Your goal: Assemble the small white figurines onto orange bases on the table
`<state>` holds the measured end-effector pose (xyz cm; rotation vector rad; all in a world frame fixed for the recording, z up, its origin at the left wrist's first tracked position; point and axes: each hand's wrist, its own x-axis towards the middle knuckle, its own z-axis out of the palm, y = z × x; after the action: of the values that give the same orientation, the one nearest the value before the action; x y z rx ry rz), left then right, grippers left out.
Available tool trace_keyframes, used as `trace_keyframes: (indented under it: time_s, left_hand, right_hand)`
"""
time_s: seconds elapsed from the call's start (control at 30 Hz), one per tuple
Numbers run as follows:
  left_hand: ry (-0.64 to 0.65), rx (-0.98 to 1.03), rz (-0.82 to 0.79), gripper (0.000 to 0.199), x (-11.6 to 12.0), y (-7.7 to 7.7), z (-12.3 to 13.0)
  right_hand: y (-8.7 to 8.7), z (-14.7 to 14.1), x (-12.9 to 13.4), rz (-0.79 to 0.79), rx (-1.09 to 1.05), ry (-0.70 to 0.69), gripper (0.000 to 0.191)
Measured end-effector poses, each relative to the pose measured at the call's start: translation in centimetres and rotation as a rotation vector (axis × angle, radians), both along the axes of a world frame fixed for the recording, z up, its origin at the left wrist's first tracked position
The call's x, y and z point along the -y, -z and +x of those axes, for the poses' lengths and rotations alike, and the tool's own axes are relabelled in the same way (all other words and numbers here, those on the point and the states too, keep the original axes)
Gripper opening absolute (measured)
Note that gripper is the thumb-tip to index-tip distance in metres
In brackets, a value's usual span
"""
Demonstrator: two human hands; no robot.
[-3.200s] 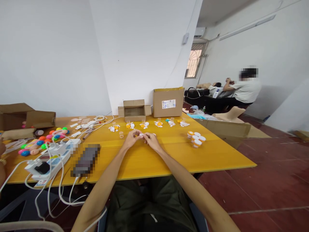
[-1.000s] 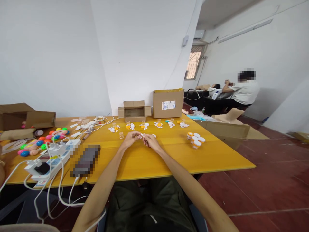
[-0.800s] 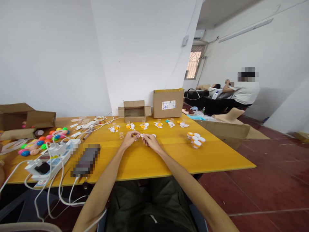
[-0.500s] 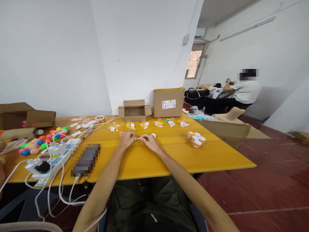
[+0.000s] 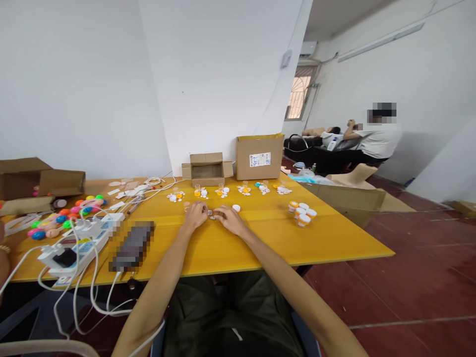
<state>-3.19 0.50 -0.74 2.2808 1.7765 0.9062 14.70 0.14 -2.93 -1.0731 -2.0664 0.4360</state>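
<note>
My left hand [image 5: 196, 216] is over the middle of the table, its fingers closed in a pinch on a small white plastic part [image 5: 210, 213]. From the other side, the bent fingertips of my right hand [image 5: 231, 219] close on the same part; its exact shape is too small to make out. A white round lid [image 5: 236, 208] lies just beyond my right hand. Close behind my left hand stands a pale see-through cup [image 5: 186, 205], partly hidden. Farther back is a row of small piles with white and orange plastic pieces [image 5: 201, 192] and clear cups [image 5: 245, 184].
Several capped tubs [image 5: 303, 214] cluster at the right. Two cardboard boxes, one open [image 5: 207, 181] and one closed [image 5: 258, 161], stand at the back. A power strip [image 5: 89, 248], phone [image 5: 133, 245], cables and coloured balls [image 5: 38, 235] occupy the left. A person [image 5: 379, 141] sits farther off.
My right fingertips have come closer to my left hand around the small white part. More of the white lid behind my right hand now shows.
</note>
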Motion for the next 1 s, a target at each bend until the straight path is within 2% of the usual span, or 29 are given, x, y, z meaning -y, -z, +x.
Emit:
trace_keyframes:
  time_s: [0.1, 0.23, 0.33, 0.4, 0.5, 0.67, 0.83, 1.0]
  left_hand:
    - [0.044, 0.042, 0.050, 0.019, -0.4, 0.3, 0.0]
    - [0.113, 0.030, 0.054, 0.019, -0.6, 0.6, 0.1]
    - [0.143, 0.015, 0.039, 0.018, -0.6, 0.7, 0.2]
    - [0.139, 0.016, 0.032, 0.018, -0.6, 0.8, 0.3]
    - [0.108, 0.020, 0.030, 0.018, -0.7, 0.9, 0.2]
    - [0.063, 0.028, 0.064, 0.013, -0.5, 0.9, 0.3]
    - [0.123, -0.017, 0.044, 0.015, 0.0, 0.6, 0.7]
    - [0.119, -0.018, 0.040, 0.010, -0.2, 0.8, 0.7]
  right_hand:
    - [0.0, 0.6, -0.5, 0.074, 0.003, 0.101, 0.020]
    - [0.1, 2.4, -1.4, 0.134, 0.025, 0.302, 0.025]
    - [0.4, 3.3, -1.7, 0.069, 0.074, 0.443, 0.024]
    - [0.5, 3.4, -1.7, -0.015, 0.130, 0.483, 0.021]
    - [0.5, 3.1, -1.4, -0.088, 0.196, 0.470, 0.018]
    - [0.2, 2.5, -1.2, -0.067, 0.189, 0.407, 0.020]
    - [0.1, 2.1, -0.9, -0.060, 0.156, 0.354, 0.030]
    - [-0.2, 1.9, -0.7, -0.070, 0.125, 0.343, 0.033]
